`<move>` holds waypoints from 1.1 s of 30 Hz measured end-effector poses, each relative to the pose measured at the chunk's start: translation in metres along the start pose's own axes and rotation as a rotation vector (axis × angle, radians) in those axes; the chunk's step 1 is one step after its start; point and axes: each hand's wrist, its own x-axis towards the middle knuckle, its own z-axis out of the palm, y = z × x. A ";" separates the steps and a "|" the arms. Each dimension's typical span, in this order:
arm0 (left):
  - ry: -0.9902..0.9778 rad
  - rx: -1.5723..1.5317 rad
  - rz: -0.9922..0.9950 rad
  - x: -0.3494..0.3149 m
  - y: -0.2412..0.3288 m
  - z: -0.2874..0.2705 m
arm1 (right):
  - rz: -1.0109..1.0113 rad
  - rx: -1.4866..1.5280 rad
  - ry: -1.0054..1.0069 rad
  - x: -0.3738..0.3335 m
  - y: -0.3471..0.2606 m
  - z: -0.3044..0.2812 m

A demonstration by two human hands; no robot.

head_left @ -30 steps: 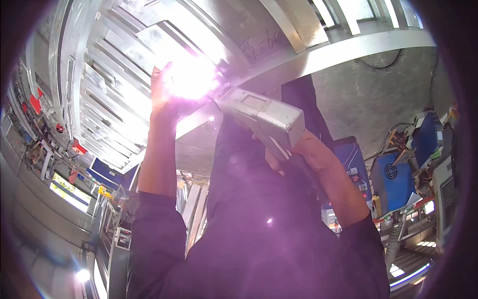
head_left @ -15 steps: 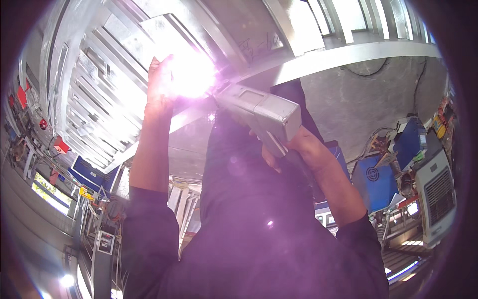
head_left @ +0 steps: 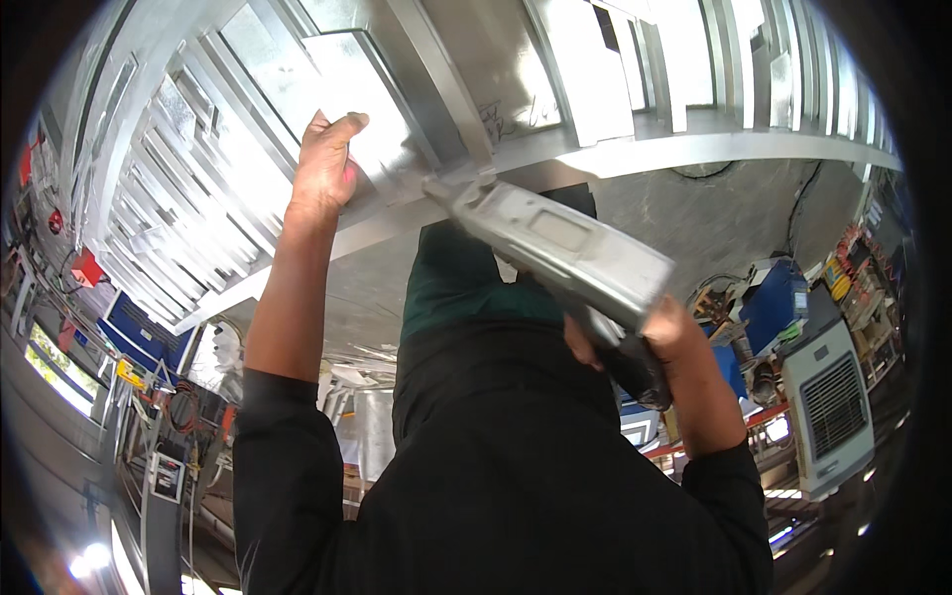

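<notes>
My right hand (head_left: 672,330) is wrapped around the dark grip of a boxy silver welding gun (head_left: 560,233). The gun slants up to the left, and its narrow nozzle stops near the rim of a large slatted metal frame (head_left: 635,157). No arc glows at the tip. To the left of the nozzle, my left hand (head_left: 327,164) is closed over the frame, thumb on top and fingers curled under. What those fingers grip is hidden. A bright flat metal plate (head_left: 362,84) lies between the bars beside that hand.
A grey concrete floor (head_left: 704,213) lies beyond the frame's curved rim. At the right stand a blue machine (head_left: 772,307), a pale vented unit (head_left: 831,407) and cluttered shelves. Blue equipment (head_left: 144,332) and a red box (head_left: 87,268) are at the left.
The blinding purple-white arc by my left hand has gone out. My right hand and the welding gun have shifted right and slightly down. My left hand stays on the frame.
</notes>
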 end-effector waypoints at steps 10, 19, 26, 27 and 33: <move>0.203 -0.027 -0.013 -0.018 0.017 0.005 | 0.050 0.015 -0.025 0.007 -0.106 -0.022; 0.490 1.311 0.350 -0.030 0.012 0.057 | 0.249 -0.047 0.067 -0.003 -0.134 -0.036; 0.602 1.306 0.098 -0.029 0.013 0.094 | 0.383 0.006 -0.104 0.003 -0.145 -0.055; 0.600 1.294 0.075 -0.028 0.013 0.094 | 0.396 -0.007 -0.128 0.006 -0.147 -0.058; 0.554 1.277 0.135 -0.025 0.008 0.086 | 0.437 0.014 -0.118 0.018 -0.155 -0.064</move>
